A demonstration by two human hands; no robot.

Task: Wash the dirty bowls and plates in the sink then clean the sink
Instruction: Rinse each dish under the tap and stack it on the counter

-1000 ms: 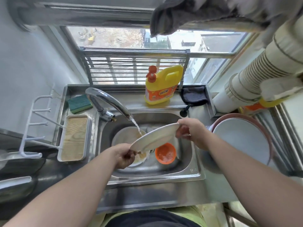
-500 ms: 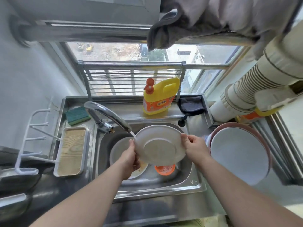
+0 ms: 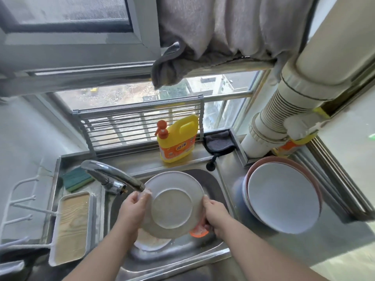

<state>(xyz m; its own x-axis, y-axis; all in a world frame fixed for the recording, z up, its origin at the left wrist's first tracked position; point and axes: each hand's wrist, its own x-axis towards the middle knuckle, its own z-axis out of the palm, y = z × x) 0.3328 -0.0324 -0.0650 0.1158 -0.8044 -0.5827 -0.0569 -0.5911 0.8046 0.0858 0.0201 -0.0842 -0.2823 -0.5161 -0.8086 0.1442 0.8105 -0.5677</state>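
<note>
We see a pale round plate [image 3: 172, 205] tilted up, its ringed underside facing us, held at both edges over the steel sink [image 3: 215, 183]. Below our grip lie another dirty plate [image 3: 151, 241] and an orange bowl [image 3: 199, 232].

Left hand [image 3: 133, 207]: raised at the left rim of a plate [image 3: 172, 203], fingers curled over the edge, thumb side toward the camera; fingertips near the top of the rim look wet and blurred. Left forearm: bare, running down to the lower left of the view.

Right hand [image 3: 216, 214]: at the plate's right rim, fingers curled round the edge, back of the hand up. Right forearm: bare, running down to the lower right.

Both hands level, the plate gripped between them.
</note>
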